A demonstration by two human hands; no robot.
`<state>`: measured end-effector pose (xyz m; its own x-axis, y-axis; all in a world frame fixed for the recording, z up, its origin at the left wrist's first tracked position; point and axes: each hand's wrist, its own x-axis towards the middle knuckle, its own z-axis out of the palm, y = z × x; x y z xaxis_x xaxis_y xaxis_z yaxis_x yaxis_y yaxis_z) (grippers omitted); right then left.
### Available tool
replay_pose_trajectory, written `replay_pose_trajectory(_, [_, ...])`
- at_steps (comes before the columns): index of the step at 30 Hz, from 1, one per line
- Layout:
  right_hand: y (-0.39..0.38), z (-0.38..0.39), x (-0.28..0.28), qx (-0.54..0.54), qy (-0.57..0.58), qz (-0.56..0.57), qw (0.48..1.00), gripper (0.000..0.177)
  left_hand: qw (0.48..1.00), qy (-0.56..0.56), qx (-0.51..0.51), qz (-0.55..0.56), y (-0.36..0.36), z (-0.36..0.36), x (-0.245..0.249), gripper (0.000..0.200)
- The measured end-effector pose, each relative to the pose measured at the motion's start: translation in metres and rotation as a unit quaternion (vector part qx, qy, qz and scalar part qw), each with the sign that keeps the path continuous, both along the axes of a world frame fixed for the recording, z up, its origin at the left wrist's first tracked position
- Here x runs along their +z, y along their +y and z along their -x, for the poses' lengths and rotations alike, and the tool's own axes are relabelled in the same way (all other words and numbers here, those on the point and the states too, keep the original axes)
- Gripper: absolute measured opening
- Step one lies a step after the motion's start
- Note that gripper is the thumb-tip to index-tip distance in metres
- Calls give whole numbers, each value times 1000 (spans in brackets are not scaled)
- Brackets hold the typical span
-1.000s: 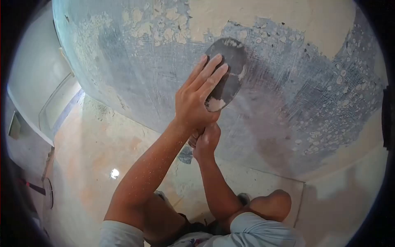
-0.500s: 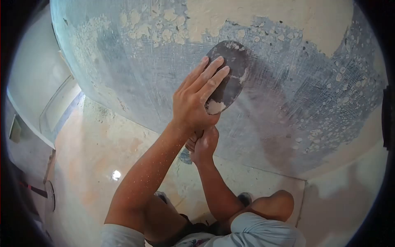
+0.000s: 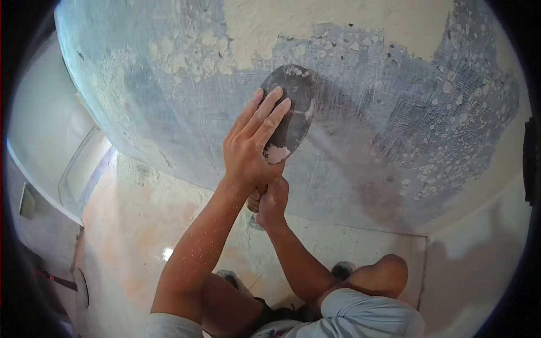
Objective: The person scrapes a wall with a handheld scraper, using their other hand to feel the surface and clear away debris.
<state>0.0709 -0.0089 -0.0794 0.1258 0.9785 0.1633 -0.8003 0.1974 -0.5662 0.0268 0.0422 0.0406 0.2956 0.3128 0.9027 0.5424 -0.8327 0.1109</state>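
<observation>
A dark oval pad, like a sander head, lies against the rough blue-grey surface. Pale residue marks its top and lower edge. My left hand bears on the pad's left side with its fingers stretched over the face; the thumb is mostly hidden. Just below that wrist, my right hand is closed in a fist around what seems to be the tool's handle, largely hidden by the hands. The curved surface carries cream patches, raised flakes and criss-cross scratches.
The dusty floor meets the curved surface along its lower edge. My bent knee and shoes are close below. At left stand a pale panel and a round-edged object. A dark strip is at far right.
The pad and both hands have shifted left and slightly down in the view. The background has also shifted somewhat, so the camera has moved. Both hands keep their hold.
</observation>
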Motion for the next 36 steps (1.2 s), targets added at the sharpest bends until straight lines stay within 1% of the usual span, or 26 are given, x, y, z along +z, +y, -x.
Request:
replay_pose_trajectory(1, [2,-2,-3,19,0,-34,999,45,1000,2,-1,-2,1,-1,-2,77])
replay_pose_trajectory(2, [1,0,-8,18,1,-31,999,45,1000,0,-3,7,0,-2,-7,77])
replay_pose_trajectory(4, [-7,9,-14,11,41,38,998,45,1000,0,-8,17,-3,-1,-12,77])
replay_pose_trajectory(5, [-5,13,-13,0,13,18,1000,47,1000,16,0,4,-2,4,-10,77])
replay_pose_trajectory(6, [-2,10,-11,0,14,13,1000,47,999,31,9,-9,-1,7,-7,78])
replay_pose_trajectory(8, [5,1,4,24,-22,-37,999,49,1000,19,7,-12,2,4,0,79])
replay_pose_trajectory(9, [8,1,-1,24,-22,-39,999,49,1000,1,4,-6,3,2,-2,78])
replay_pose_trajectory(10, [9,3,-9,31,-9,-16,999,49,1000,-16,3,4,2,0,-5,77])
replay_pose_trajectory(12, [6,8,-22,41,6,11,999,50,1000,-9,7,16,-2,3,-14,75])
replay_pose_trajectory(14, [5,11,-21,36,-2,20,999,50,1000,19,12,-18,0,9,-15,77])
replay_pose_trajectory(16, [12,-3,-11,52,-22,-6,998,50,999,30,32,-27,6,8,-5,81])
replay_pose_trajectory(17, [16,-13,-3,67,-43,-29,996,50,999,12,29,-23,6,4,3,82])
replay_pose_trajectory(18, [15,-21,1,104,-4,-29,994,41,1000,-7,27,-14,5,1,6,83])
replay_pose_trajectory(19, [13,-16,1,107,-4,-26,994,41,1000,-4,27,-5,4,0,4,87])
replay_pose_trajectory(21, [9,-1,2,-93,-43,-42,994,28,999,2,48,10,2,6,-2,88])
replay_pose_trajectory(22, [7,7,-13,-123,-63,-77,987,36,998,10,67,18,3,9,-6,88])
replay_pose_trajectory(23, [10,14,-24,-117,-67,-83,987,36,997,4,73,13,9,13,-14,88])
replay_pose_trajectory(25, [15,30,-43,-224,-113,-94,963,40,994,16,110,-1,21,27,-34,89])
replay_pose_trajectory(26, [14,24,-51,-137,-86,-87,983,41,998,18,66,15,13,31,-33,88])
replay_pose_trajectory(28, [17,23,-61,-76,-19,-64,995,36,992,85,56,-74,13,30,-40,87])
replay_pose_trajectory(29, [17,25,-64,-76,6,-89,993,35,987,128,73,-63,7,31,-43,85])
replay_pose_trajectory(30, [18,26,-67,-73,8,-89,993,35,987,130,76,-62,6,30,-42,85])
replay_pose_trajectory(32, [16,27,-51,-101,-46,-29,993,37,996,72,48,-12,8,30,-38,85])
replay_pose_trajectory(33, [18,26,-47,-98,-44,-29,994,37,998,48,46,-5,9,28,-36,85])
replay_pose_trajectory(35, [22,22,-36,-137,-90,-110,980,38,999,37,39,-4,14,27,-30,85])
replay_pose_trajectory(36, [21,21,-31,-138,-90,-110,980,38,999,25,29,-2,17,26,-26,86])
